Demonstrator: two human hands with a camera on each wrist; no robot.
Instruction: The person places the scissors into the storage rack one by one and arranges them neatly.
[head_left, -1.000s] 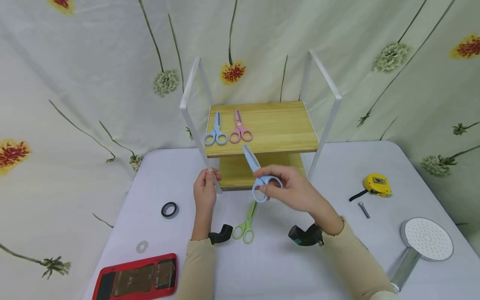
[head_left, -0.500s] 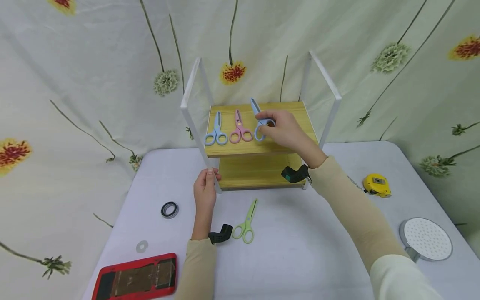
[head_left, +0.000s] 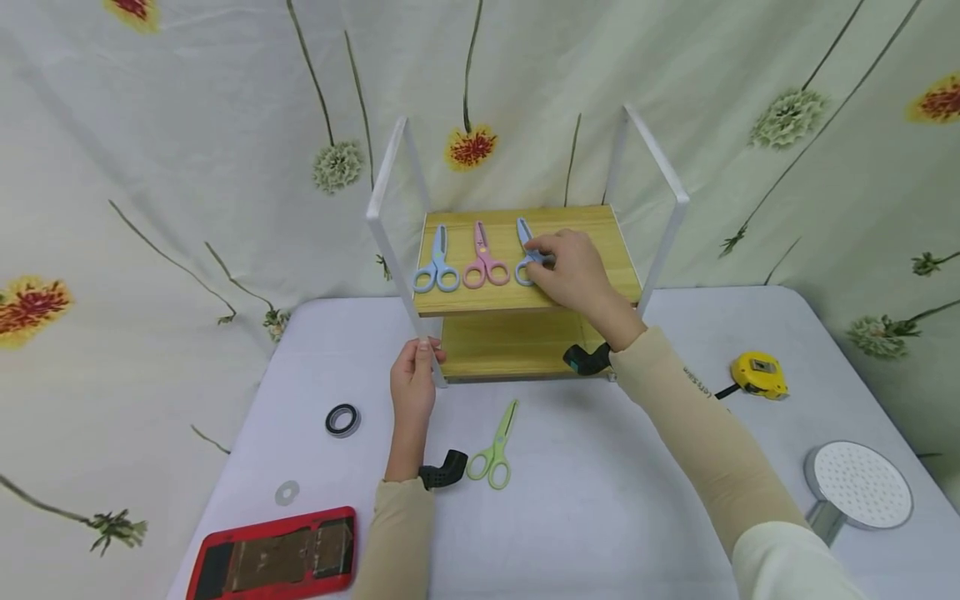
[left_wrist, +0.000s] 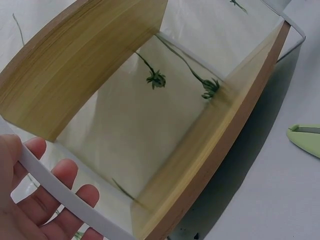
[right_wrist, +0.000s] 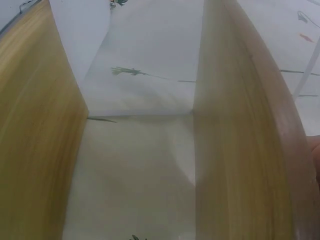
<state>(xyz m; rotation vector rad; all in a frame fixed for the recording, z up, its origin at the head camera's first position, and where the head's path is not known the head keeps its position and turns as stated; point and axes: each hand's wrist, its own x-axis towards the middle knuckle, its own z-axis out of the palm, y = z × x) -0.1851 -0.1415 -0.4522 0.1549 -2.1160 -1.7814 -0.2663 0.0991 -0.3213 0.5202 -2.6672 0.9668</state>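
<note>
— Scissors, where are they?

— Blue scissors (head_left: pixel 527 254) lie on the shelf's top board (head_left: pixel 592 250), third beside a blue pair (head_left: pixel 437 262) and a pink pair (head_left: pixel 482 260). My right hand (head_left: pixel 573 271) pinches their handles to align them.

— Your other grip?

— My left hand (head_left: pixel 415 385) curls round the white front post (head_left: pixel 401 279), steadying the shelf on the table (head_left: pixel 600 500).

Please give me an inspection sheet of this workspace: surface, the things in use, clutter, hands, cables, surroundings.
Surface: white table, carrying a two-level wooden shelf in a white frame.
Things in use: three scissors side by side on the top board: blue scissors, pink scissors, second blue scissors under the right hand.
Clutter: green scissors, black ring, washer, red case, yellow tape measure, shower head.
Hands: left hand holds the frame's front post; right hand's grip is on the scissors' handle.
Cables: nothing seen.
Surroundings: flower-printed cloth.
</note>
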